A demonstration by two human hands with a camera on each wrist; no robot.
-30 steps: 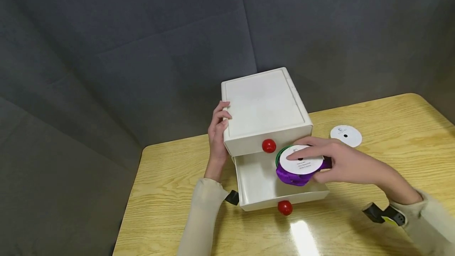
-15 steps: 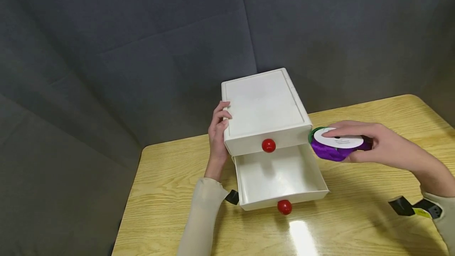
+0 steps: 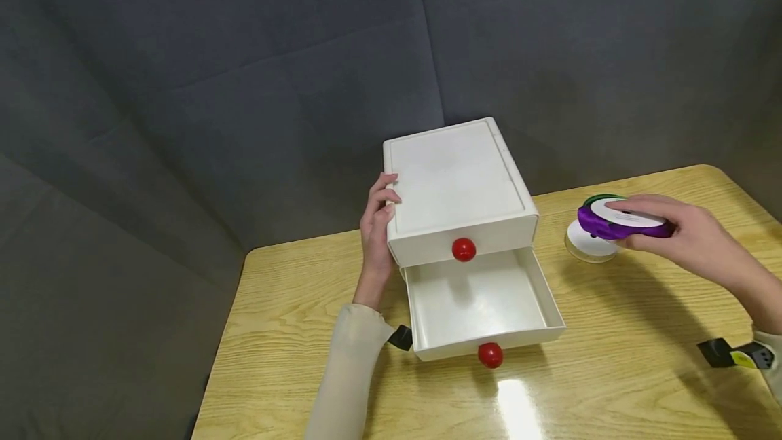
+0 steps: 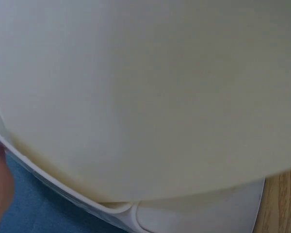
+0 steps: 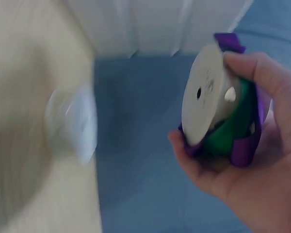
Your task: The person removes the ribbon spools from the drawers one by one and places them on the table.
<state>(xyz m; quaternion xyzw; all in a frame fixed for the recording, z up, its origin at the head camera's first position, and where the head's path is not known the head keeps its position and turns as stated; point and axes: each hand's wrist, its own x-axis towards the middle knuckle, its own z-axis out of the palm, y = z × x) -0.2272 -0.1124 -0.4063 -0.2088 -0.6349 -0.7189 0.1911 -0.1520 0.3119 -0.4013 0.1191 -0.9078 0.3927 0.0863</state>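
My left hand [image 3: 375, 236] holds the left side of a white two-drawer unit [image 3: 455, 178], its fingers bent over the top edge. The lower drawer [image 3: 479, 301] is pulled out and bare inside; the upper one is closed. Off to the right, my right hand [image 3: 690, 226] grips a ribbon spool [image 3: 632, 216] wound with purple and green ribbon. In the right wrist view, thumb and fingers hold the spool [image 5: 201, 97] around its rim. Below it on the table stands a second white spool [image 3: 586, 248], partly covered by the held one in the head view.
Red round knobs, one on the upper drawer [image 3: 463, 250] and one on the lower [image 3: 491, 355], stick out in front. The wooden table [image 3: 293, 338] ends at a dark cloth backdrop [image 3: 275, 87] behind the unit.
My right hand has carried the ribbon spool from over the lower drawer rightward, to above the second spool. My left hand stays at the unit's side.
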